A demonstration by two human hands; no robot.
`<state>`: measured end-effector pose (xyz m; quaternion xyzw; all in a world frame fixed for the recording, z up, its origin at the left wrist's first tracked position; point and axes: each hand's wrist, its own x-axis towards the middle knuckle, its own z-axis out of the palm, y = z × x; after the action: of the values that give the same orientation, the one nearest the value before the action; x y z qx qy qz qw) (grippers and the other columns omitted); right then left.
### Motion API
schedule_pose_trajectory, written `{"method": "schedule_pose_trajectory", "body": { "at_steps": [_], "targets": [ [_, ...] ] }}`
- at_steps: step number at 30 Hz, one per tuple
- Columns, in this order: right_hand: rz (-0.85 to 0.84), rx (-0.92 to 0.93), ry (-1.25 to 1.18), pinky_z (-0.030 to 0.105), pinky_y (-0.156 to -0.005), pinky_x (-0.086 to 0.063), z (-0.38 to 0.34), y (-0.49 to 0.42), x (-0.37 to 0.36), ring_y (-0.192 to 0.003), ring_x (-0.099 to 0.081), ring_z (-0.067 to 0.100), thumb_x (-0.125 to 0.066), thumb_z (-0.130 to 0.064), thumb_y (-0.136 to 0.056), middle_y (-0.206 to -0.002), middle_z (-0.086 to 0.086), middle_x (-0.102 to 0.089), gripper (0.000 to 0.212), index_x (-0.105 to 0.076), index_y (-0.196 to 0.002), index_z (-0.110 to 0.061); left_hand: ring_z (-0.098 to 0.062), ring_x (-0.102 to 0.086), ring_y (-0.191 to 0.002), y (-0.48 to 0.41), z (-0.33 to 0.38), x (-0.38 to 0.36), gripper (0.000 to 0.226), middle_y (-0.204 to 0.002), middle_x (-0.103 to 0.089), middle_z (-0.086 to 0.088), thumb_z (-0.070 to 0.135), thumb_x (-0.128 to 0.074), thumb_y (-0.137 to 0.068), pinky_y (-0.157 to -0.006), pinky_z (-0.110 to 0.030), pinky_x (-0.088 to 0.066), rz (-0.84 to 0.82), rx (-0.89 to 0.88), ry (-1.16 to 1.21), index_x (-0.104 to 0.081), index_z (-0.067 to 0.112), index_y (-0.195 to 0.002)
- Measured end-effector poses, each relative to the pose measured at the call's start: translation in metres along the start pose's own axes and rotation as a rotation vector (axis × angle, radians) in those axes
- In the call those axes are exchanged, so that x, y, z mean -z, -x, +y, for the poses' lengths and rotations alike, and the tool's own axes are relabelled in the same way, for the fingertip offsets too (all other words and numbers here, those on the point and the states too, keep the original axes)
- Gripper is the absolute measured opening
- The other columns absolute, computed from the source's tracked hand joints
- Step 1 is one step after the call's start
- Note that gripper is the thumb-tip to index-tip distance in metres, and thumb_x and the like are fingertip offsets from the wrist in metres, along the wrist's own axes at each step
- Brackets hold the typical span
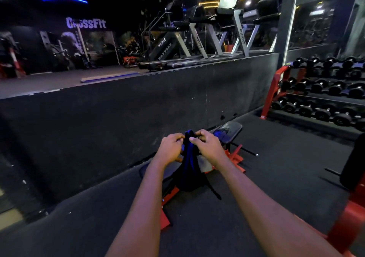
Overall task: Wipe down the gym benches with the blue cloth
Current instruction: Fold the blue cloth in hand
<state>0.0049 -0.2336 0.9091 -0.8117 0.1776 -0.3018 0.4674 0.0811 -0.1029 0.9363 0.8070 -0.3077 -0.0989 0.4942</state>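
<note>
Both hands are raised together over the gym bench, which runs from near left to far right along the foot of the dark platform wall. The left hand and right hand have their fingers curled and pinch the top of the blue cloth between them, knuckles almost meeting. The cloth hangs from that grip in a bunched, narrow fold in front of the bench's middle. Whether its lower end brushes the padding cannot be told. This looks like the readying step, gathering or refolding the cloth, with no wiping contact on the pad yet. The next move probably calls for settling the cloth into one hand as a flat wad, lowering it onto the pad and drawing it along the length. The far end shows a bluish sheen and pale marks, which may be only reflected light. A second dark padded piece on a red frame stands at the right edge, likely another bench to do, near the dumbbell rack.
</note>
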Motion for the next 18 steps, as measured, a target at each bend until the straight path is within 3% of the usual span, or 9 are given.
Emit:
{"method": "schedule_pose_trajectory", "body": {
  "at_steps": [4, 6, 9, 11, 14, 16, 18],
  "targets": [
    [0.003, -0.018, 0.049, 0.028, -0.07, -0.052, 0.003, 0.002, 0.006, -0.078, -0.065, 0.01, -0.079, -0.034, -0.077, -0.085, -0.001, -0.07, 0.029, -0.066, -0.095, -0.016, -0.01, -0.062, -0.052, 0.002, -0.003, 0.003, 0.047, -0.085, -0.061, -0.011, -0.019, -0.038, -0.081, -0.053, -0.029, -0.054, -0.105, -0.013, 0.021, -0.07, 0.007, -0.105],
    [0.004, -0.029, 0.033, 0.031, -0.065, -0.054, 0.005, 0.001, 0.008, -0.074, -0.065, 0.014, -0.077, -0.025, -0.075, -0.081, 0.001, -0.071, 0.021, -0.066, -0.092, -0.017, -0.019, -0.07, -0.065, 0.001, -0.005, 0.003, 0.051, -0.087, -0.067, -0.014, -0.02, -0.038, -0.079, -0.063, -0.033, -0.06, -0.119, -0.038, 0.0, -0.07, 0.005, -0.11],
    [-0.014, 0.011, 0.018, 0.023, -0.058, -0.049, 0.003, 0.002, 0.014, -0.065, -0.059, 0.01, -0.068, -0.011, -0.077, -0.072, -0.003, -0.067, 0.012, -0.067, -0.088, -0.013, -0.023, -0.07, -0.081, 0.0, -0.01, 0.005, 0.047, -0.091, -0.069, -0.01, -0.016, -0.038, -0.077, -0.078, -0.035, -0.058, -0.05, -0.204, -0.097, -0.069, 0.015, -0.097],
    [-0.042, 0.037, -0.015, 0.021, -0.062, -0.045, 0.004, 0.002, 0.019, -0.066, -0.057, 0.008, -0.064, -0.005, -0.079, -0.074, -0.002, -0.066, 0.012, -0.067, -0.089, -0.009, -0.023, -0.061, -0.09, -0.003, -0.015, 0.004, 0.041, -0.103, -0.062, -0.003, -0.01, -0.048, -0.077, -0.084, -0.033, -0.05, 0.035, -0.29, -0.196, -0.061, 0.022, -0.1],
    [-0.079, 0.009, -0.175, 0.023, -0.065, -0.044, 0.006, 0.002, 0.025, -0.07, -0.056, 0.008, -0.054, 0.005, -0.081, -0.077, 0.002, -0.064, 0.016, -0.063, -0.088, -0.008, -0.013, -0.034, -0.108, -0.008, -0.028, 0.011, 0.049, -0.119, -0.038, 0.009, 0.007, -0.061, -0.079, -0.097, -0.04, -0.031, 0.012, -0.153, -0.445, -0.051, 0.034, -0.119],
    [-0.072, -0.056, -0.275, 0.017, -0.056, -0.041, 0.008, 0.004, 0.03, -0.062, -0.053, 0.005, -0.047, 0.009, -0.083, -0.073, 0.001, -0.059, 0.023, -0.059, -0.086, -0.01, -0.015, -0.038, -0.11, -0.01, -0.033, 0.018, 0.038, -0.116, -0.04, 0.008, 0.011, -0.065, -0.081, -0.1, -0.04, -0.034, -0.029, -0.115, -0.45, -0.054, 0.036, -0.108],
    [-0.054, -0.099, -0.308, 0.018, -0.056, -0.041, 0.015, 0.003, 0.033, -0.064, -0.051, 0.007, -0.045, 0.008, -0.085, -0.075, 0.003, -0.058, 0.024, -0.06, -0.088, -0.011, -0.026, -0.056, -0.101, -0.011, -0.035, 0.022, 0.024, -0.102, -0.056, -0.004, 0.01, -0.069, -0.082, -0.089, -0.034, -0.047, -0.054, -0.128, -0.344, -0.056, 0.03, -0.087]
  ]
}}
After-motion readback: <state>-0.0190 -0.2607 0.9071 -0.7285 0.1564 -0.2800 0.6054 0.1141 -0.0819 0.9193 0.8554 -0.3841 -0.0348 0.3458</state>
